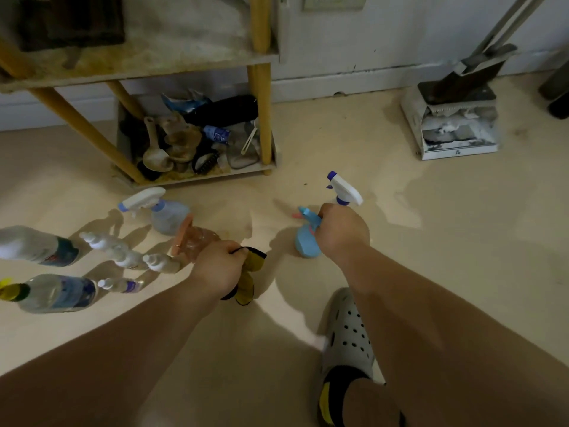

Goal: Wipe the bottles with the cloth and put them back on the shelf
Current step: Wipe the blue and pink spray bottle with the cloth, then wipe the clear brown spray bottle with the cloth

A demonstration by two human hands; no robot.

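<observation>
My left hand (217,269) grips a yellow cloth (251,272) with black edging, low over the floor. My right hand (341,231) is curled round the neck of a spray bottle whose white and purple trigger head (343,188) sticks up above the fist; its body is hidden. A light blue spray bottle (304,240) with a pink trigger stands on the floor just left of that hand, its head against the fingers. Left of the cloth stand a pinkish bottle (200,240), a clear spray bottle (166,214) and several small white bottles (123,252).
The shelf unit (261,112) with yellow posts stands at the back; its bottom tier holds brushes, scoops and clutter. Two large bottles (55,292) stand at the far left. A dustpan with brush (455,124) sits at the right wall. My foot in a grey clog (346,337) is below.
</observation>
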